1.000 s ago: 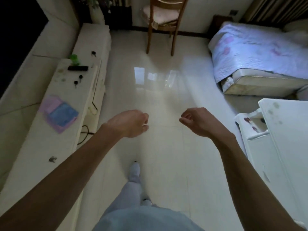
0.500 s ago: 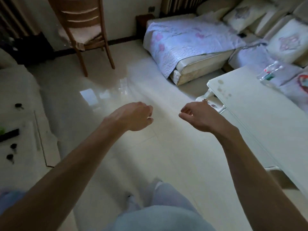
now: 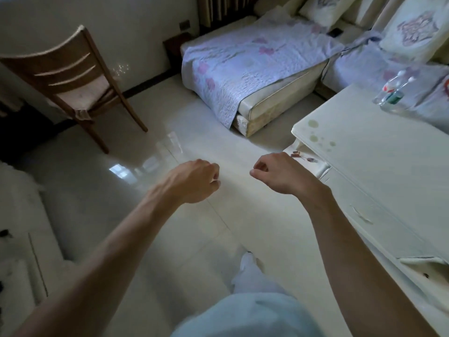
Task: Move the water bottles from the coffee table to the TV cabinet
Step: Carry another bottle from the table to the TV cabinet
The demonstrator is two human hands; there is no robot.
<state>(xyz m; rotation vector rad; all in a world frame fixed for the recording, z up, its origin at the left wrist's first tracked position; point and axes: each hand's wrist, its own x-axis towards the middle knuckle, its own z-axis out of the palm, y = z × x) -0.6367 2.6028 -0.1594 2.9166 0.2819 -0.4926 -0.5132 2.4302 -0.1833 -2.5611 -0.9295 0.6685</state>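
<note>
White coffee table (image 3: 379,166) and water bottles (image 3: 392,92) now loom closer (view swung right), both hands' (image 3: 194,182) grip curled empty.

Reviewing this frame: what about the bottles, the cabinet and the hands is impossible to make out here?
- Water bottles, head view: blurred at the coffee table's far edge; two caps suggest two, count unsure, fill level unreadable.
- TV cabinet, head view: cut off by the left edge, dark and smeared, so the items on it are unidentifiable.
- Left hand and right hand: loosely curled, palms turned away; nothing visibly held.
</note>
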